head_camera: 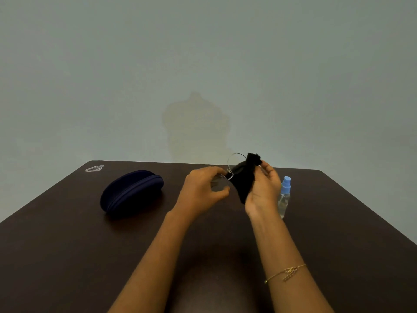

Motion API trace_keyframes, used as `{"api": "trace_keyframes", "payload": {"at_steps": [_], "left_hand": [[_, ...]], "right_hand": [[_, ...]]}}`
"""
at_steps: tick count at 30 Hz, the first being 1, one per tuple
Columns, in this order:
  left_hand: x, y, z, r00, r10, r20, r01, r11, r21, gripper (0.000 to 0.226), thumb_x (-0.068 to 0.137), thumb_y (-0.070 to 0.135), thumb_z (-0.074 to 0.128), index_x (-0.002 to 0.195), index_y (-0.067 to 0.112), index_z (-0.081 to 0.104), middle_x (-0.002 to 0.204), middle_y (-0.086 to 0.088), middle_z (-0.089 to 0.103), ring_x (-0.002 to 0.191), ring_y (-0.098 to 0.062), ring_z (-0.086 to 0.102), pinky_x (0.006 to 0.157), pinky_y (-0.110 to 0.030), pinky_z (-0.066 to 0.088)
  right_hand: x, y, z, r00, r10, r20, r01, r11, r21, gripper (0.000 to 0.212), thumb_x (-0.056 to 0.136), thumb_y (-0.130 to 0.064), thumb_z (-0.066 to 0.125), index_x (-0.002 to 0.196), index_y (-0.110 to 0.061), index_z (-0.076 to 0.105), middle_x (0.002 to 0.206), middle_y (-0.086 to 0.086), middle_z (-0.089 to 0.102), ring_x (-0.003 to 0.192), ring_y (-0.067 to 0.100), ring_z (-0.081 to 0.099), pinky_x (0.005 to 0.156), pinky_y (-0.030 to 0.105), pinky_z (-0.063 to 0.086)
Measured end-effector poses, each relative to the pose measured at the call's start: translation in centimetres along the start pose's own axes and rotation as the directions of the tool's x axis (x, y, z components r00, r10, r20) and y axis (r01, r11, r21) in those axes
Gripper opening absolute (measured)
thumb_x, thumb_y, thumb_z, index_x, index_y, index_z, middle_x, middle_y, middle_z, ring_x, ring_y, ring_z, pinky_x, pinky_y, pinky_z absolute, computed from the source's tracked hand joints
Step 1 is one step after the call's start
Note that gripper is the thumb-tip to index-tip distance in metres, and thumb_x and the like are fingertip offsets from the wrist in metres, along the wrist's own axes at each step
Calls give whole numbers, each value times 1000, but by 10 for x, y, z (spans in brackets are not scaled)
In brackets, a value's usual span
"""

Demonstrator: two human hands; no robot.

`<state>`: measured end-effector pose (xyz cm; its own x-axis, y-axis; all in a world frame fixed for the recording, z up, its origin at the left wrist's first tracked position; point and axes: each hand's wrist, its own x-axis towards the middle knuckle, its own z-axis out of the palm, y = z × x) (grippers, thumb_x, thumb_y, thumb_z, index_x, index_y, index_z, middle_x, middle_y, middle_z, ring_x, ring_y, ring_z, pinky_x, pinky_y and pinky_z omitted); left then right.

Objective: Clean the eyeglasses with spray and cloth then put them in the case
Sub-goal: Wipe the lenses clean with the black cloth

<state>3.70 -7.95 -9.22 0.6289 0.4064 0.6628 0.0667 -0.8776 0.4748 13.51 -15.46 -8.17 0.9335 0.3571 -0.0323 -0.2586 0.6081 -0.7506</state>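
Both hands held the eyeglasses (pixel 225 177) above the far middle of the table (pixel 67 245), clear of its surface. The left hand (pixel 203 188) pinched one lens, thumb below and fingers curled over the top edge; the lens was clear and hard to separate from the fingers behind it. The right hand (pixel 262 188) was closed on a black cloth (pixel 242 179) wrapped over the other lens, which was hidden entirely (only the cloth's outline showed, no folds readable against the dark tabletop). A thin wire temple arched up from the cloth against the wall (pixel 203 64); the second temple could not be made out.

The spray bottle (pixel 284 195) stood upright just right of the right hand, blue nozzle on a clear body, its left side partly covered by the wrist. Whether bottle and hand touched could not be told.

The case (pixel 132 192), dark blue and zippered, lay well to the left of the hands; it looked shut, though the seam was dim. A small clear object (pixel 94 168) sat near the far left corner, too small to identify. A gold bracelet (pixel 286 272) circled the right forearm. Both forearms ran off the bottom edge of the view.
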Motion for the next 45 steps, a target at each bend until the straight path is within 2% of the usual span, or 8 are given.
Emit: {"api": "trace_keyframes", "payload": {"at_steps": [4, 7, 13, 16, 19, 22, 26, 45], "left_hand": [[-1, -2, 1, 1000, 12, 16, -14, 994, 108, 35, 76, 22, 69, 108, 11, 64, 105, -7, 69, 94, -22, 64, 78, -40, 54], [-2, 1, 2, 998, 50, 24, -55, 973, 223, 37, 78, 28, 65, 113, 16, 61, 112, -2, 67, 98, -20, 62, 78, -33, 51], [-4, 3, 2, 987, 157, -29, -139, 933, 331, 27, 76, 20, 66, 100, 8, 66, 95, -10, 70, 79, -30, 66, 61, -39, 54], [-6, 0, 2, 982, 187, -38, -162, 923, 349, 28, 76, 23, 67, 101, 10, 67, 100, -7, 71, 83, -26, 67, 63, -37, 54], [-4, 3, 2, 977, 147, -154, -101, 957, 272, 25, 71, 22, 72, 94, 11, 69, 91, -6, 73, 77, -25, 68, 59, -34, 55], [-1, 2, 0, 972, 20, -233, 14, 990, 144, 26, 75, 28, 70, 97, 14, 67, 92, -5, 72, 83, -22, 67, 66, -37, 55], [0, 3, 1, 998, 27, -54, -22, 996, 90, 31, 77, 31, 67, 105, 19, 66, 94, -4, 72, 81, -17, 67, 69, -38, 56], [5, -3, 3, 983, 81, 165, -117, 969, 219, 46, 86, 36, 55, 130, 26, 47, 93, -5, 67, 80, -20, 59, 65, -33, 46]], "right_hand": [[3, -5, -4, 946, -299, -125, 268, 939, -217, 18, 82, -6, 62, 79, -23, 57, 81, -1, 61, 79, 15, 61, 72, 28, 54], [-4, -3, -4, 718, -675, 172, 655, 570, -496, 18, 83, 1, 56, 93, -11, 64, 90, 0, 64, 84, 12, 60, 74, 18, 50], [-12, 10, -4, 398, -542, 740, 868, -37, -494, 20, 78, 5, 57, 90, -4, 69, 88, 10, 68, 83, 19, 55, 69, 14, 36], [-8, 11, -6, 467, -623, 627, 819, 38, -572, 21, 80, 5, 55, 95, -3, 68, 91, 11, 67, 85, 19, 55, 71, 18, 37], [-2, 5, -9, 738, -649, 187, 602, 507, -617, 22, 84, 4, 52, 101, -7, 62, 96, 10, 64, 89, 18, 59, 72, 11, 44], [5, -1, -11, 979, -62, -192, 6, 960, -281, 20, 85, -2, 52, 99, -15, 55, 101, 11, 63, 86, 21, 63, 74, 21, 54], [-5, -5, -12, 862, 472, 183, -464, 881, -88, 16, 87, -15, 55, 88, -2, 65, 70, 15, 70, 57, 26, 70, 45, 33, 55], [2, -2, -15, 844, 417, 337, -466, 882, 75, 21, 90, -18, 49, 84, -4, 63, 59, 11, 71, 53, 21, 70, 48, 29, 58]]}}
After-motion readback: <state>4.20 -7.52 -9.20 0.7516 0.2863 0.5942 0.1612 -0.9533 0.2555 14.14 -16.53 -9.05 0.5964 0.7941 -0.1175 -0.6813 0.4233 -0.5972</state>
